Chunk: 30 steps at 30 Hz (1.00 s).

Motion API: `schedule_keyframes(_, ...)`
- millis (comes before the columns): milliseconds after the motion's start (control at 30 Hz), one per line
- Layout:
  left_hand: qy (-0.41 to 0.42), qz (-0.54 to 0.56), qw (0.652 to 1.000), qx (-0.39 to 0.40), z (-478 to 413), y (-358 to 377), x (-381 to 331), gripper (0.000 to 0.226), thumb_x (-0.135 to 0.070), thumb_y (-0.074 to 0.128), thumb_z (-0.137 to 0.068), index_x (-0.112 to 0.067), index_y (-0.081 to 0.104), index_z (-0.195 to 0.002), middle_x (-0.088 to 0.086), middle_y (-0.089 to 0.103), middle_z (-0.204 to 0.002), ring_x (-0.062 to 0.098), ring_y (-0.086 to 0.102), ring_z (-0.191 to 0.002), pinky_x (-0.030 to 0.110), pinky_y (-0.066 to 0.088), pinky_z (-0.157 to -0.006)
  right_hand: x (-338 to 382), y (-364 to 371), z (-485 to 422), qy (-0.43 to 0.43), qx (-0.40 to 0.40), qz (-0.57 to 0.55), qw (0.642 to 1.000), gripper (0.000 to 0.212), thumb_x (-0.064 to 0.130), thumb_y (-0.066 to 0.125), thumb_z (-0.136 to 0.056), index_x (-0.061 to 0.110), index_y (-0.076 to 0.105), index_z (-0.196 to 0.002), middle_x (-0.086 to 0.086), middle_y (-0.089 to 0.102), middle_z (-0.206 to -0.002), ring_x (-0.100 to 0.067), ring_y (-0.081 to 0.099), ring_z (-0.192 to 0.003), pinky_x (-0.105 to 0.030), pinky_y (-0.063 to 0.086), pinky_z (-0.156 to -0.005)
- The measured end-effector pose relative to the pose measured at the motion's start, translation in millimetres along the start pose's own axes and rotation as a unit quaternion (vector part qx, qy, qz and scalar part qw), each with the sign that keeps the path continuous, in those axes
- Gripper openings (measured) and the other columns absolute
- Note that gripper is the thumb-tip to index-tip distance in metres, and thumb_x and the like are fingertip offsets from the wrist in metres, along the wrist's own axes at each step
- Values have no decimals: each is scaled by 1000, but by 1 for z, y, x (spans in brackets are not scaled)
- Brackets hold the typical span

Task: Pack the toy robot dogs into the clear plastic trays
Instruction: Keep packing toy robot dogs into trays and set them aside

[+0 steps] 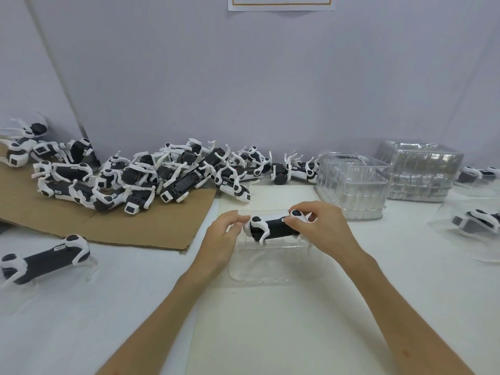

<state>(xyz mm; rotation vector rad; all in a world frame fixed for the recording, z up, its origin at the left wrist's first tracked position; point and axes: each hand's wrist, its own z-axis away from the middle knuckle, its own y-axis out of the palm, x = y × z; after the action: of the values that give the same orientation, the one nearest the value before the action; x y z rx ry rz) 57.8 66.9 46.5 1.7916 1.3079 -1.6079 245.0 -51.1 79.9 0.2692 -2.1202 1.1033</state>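
The held toy robot dog [273, 228] is coloured black in the body, with white legs and black-spotted white hips, a scheme repeated across the piled dogs [151, 175]. The cardboard [113, 226] is seen as plain brown, the table [140, 299] white, the wall [243, 82] pale lilac-grey. The stacked trays [351, 185] are rendered clear and colourless.

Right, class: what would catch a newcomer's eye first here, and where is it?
A jumbled heap of toy robot dogs sprawls across the cardboard sheet, back left. At centre, the left hand and right hand grip one dog over a clear plastic tray. Stacks of clear trays stand back right.
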Motion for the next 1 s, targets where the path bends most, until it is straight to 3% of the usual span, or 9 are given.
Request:
schedule_keyframes(133, 0, 4, 1000, 7, 0, -1, 0, 36, -7, 45, -102, -35, 66, -101, -14, 52, -127, 1, 41, -130, 18, 24, -103, -1, -2, -1, 15, 0, 21, 1000, 17, 44, 75, -81, 34, 75, -96, 7, 63, -106, -14, 51, -110, -35, 41, -96)
schedule_keyframes(367, -1, -11, 1000, 6, 2, -1, -2, 36, -6, 44, -102, -33, 67, -105, -15, 53, -125, 0, 40, -130, -7, 23, -87, -4, 4, 1, 56, 38, 33, 997, 21, 44, 75, -81, 32, 76, -99, 6, 57, -123, -10, 49, -122, -30, 40, -99)
schedule_keyframes(467, -9, -20, 1000, 0, 3, 1, -2, 35, -13, 44, -103, -39, 58, -122, -15, 52, -130, 4, 42, -129, 5, 29, -92, -5, 6, 1, 77, 39, -45, 995, 29, 39, 76, -83, 30, 73, -111, 6, 54, -125, -5, 52, -114, -4, 38, -75)
schedule_keyframes(567, -87, 8, 995, -39, 2, 2, 0, 38, -30, 52, -100, -33, 45, -137, -9, 48, -130, 14, 44, -131, 27, 32, -102, -5, 5, -1, 102, 36, -71, 992, 62, 51, 66, -88, 29, 46, -143, 5, 47, -134, -13, 47, -127, -21, 36, -92)
schedule_keyframes(633, -139, -13, 990, -33, 1, -1, 2, 43, -52, 54, -92, -29, 53, -128, -12, 52, -122, 16, 48, -123, 35, 34, -102, -7, 1, -4, 166, 53, -84, 981, 72, 63, 48, -93, 23, 33, -151, -2, 44, -146, -20, 43, -133, -32, 33, -98)
schedule_keyframes(733, -123, -44, 991, -25, 2, -3, 2, 38, -61, 42, -77, -28, 54, -93, -11, 56, -99, 15, 51, -98, 38, 38, -97, -13, -5, -6, 226, 121, -20, 966, 73, 72, 28, -94, 14, 53, -130, -6, 53, -138, -23, 50, -118, -35, 35, -95)
schedule_keyframes(800, -108, -29, 993, -28, 2, -2, 4, 38, -59, 45, -88, -27, 61, -102, -12, 60, -111, 13, 53, -110, 37, 35, -108, -12, -6, -5, 221, 142, -46, 964, 66, 73, 28, -93, 22, 56, -123, -2, 55, -134, -20, 50, -114, -34, 34, -92)
schedule_keyframes(867, -81, 20, 995, -47, 1, -3, 2, 40, -45, 45, -103, -32, 53, -140, -14, 51, -142, 12, 48, -131, 32, 32, -114, -9, -7, -3, 190, 157, -125, 961, 73, 76, 33, -88, 30, 44, -143, 8, 48, -143, -15, 52, -123, -34, 35, -99)
schedule_keyframes(1000, -46, 133, 990, -9, 1, -10, -8, 52, -46, 51, -101, -49, 31, -149, -29, 53, -135, 9, 69, -100, 25, 55, -81, -5, -11, 0, 113, 183, -223, 951, 68, 78, 56, -72, 73, 26, -133, 37, 58, -122, 3, 65, -102, -33, 51, -97)
